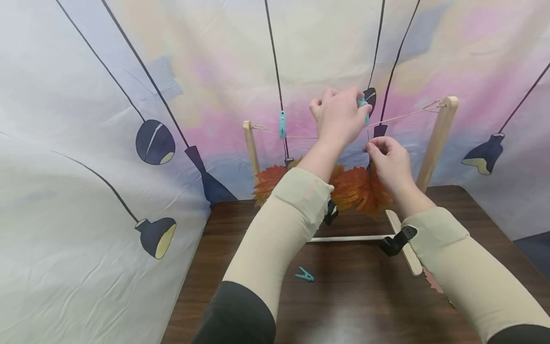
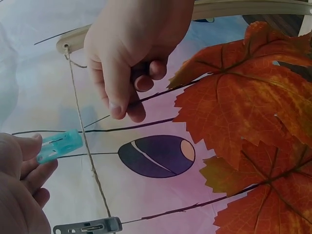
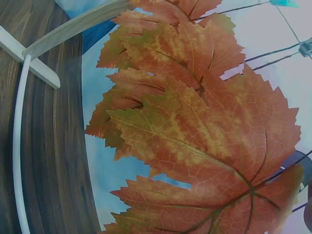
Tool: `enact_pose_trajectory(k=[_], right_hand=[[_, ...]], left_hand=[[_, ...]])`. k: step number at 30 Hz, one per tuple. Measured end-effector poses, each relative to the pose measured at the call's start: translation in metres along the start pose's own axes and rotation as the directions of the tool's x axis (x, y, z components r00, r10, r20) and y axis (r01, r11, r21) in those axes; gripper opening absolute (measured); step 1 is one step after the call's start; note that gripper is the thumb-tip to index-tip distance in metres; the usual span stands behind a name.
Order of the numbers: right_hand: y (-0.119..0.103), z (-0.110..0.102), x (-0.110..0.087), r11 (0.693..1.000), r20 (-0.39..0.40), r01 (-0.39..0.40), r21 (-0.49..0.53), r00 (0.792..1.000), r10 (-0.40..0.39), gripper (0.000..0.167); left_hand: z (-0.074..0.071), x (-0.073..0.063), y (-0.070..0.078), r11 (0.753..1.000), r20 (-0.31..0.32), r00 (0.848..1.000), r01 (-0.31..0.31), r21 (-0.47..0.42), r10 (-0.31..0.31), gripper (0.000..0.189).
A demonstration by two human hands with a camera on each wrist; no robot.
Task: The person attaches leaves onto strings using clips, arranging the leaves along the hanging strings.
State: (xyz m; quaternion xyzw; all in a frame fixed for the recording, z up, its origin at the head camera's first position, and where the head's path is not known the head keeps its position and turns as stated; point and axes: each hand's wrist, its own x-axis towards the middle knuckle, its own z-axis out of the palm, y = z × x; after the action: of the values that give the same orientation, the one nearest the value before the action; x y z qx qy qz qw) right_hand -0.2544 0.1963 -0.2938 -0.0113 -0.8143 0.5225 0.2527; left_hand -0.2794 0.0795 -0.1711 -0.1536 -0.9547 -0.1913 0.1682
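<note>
My left hand (image 1: 339,114) holds a light-blue clothespin (image 2: 61,146) between thumb and fingers. The clothespin's tip meets the twine (image 2: 78,102); whether it clamps the twine I cannot tell. Just below and to the right, my right hand (image 1: 388,160) pinches the thin dark stem of an orange artificial maple leaf (image 2: 234,83). The stem's end points up toward the clothespin's tip. A grey clothespin (image 2: 87,226) sits on the twine, with another leaf's stem at its tip. Several orange leaves (image 3: 204,141) hang in a row below the twine, partly hidden behind my left forearm in the head view.
The twine runs between two wooden posts (image 1: 438,138), joined low down by a white rod (image 1: 352,238). Another blue clothespin (image 1: 282,125) is on the twine at left. One blue clothespin (image 1: 305,274) lies on the dark wood table (image 1: 343,306). A printed cloth (image 1: 86,215) hangs behind.
</note>
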Motion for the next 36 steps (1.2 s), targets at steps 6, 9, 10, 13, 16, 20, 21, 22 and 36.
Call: enact_pose_trajectory(k=[6, 9, 10, 13, 16, 20, 21, 22, 36], right_hand=[[0.000, -0.003, 0.002, 1.000, 0.017, -0.018, -0.023, 1.000, 0.018, 0.039], [0.002, -0.004, 0.003, 0.999, 0.014, -0.013, -0.037, 1.000, 0.014, 0.039], [0.002, -0.004, 0.004, 0.999, 0.010, -0.012, -0.043, 1.000, 0.012, 0.039], [0.003, -0.005, 0.005, 0.999, 0.004, -0.011, -0.044, 1.000, 0.011, 0.038], [0.003, -0.005, 0.006, 0.999, -0.004, -0.008, -0.045, 1.000, 0.008, 0.037], [0.002, -0.004, 0.008, 0.999, -0.022, -0.006, -0.033, 1.000, 0.005, 0.036], [0.001, -0.004, 0.008, 1.000, -0.026, -0.007, -0.029, 1.000, 0.007, 0.035], [0.000, -0.003, 0.008, 1.000, -0.029, -0.010, -0.021, 1.000, 0.010, 0.034], [-0.007, -0.004, 0.009, 1.000, -0.083, 0.010, 0.026, 0.997, -0.008, 0.029]], left_hand=[[0.002, 0.001, 0.004, 0.999, 0.025, 1.000, -0.008, 0.035, 0.008, 0.029], [0.005, 0.002, 0.006, 0.998, 0.027, 1.000, -0.017, 0.056, 0.016, 0.029], [0.007, 0.002, 0.006, 0.998, 0.027, 0.999, -0.020, 0.061, 0.018, 0.028], [0.011, 0.003, 0.008, 0.997, 0.026, 0.999, -0.023, 0.080, 0.021, 0.029], [0.013, 0.003, 0.009, 0.996, 0.024, 0.999, -0.022, 0.081, 0.020, 0.028], [0.014, 0.002, 0.009, 0.997, 0.034, 0.999, -0.026, 0.077, 0.024, 0.030], [0.014, 0.002, 0.010, 0.997, 0.039, 0.999, -0.027, 0.077, 0.024, 0.031], [0.014, 0.002, 0.010, 0.997, 0.045, 0.999, -0.029, 0.077, 0.026, 0.031], [0.011, -0.001, 0.014, 0.991, 0.076, 0.997, -0.040, 0.127, 0.031, 0.030]])
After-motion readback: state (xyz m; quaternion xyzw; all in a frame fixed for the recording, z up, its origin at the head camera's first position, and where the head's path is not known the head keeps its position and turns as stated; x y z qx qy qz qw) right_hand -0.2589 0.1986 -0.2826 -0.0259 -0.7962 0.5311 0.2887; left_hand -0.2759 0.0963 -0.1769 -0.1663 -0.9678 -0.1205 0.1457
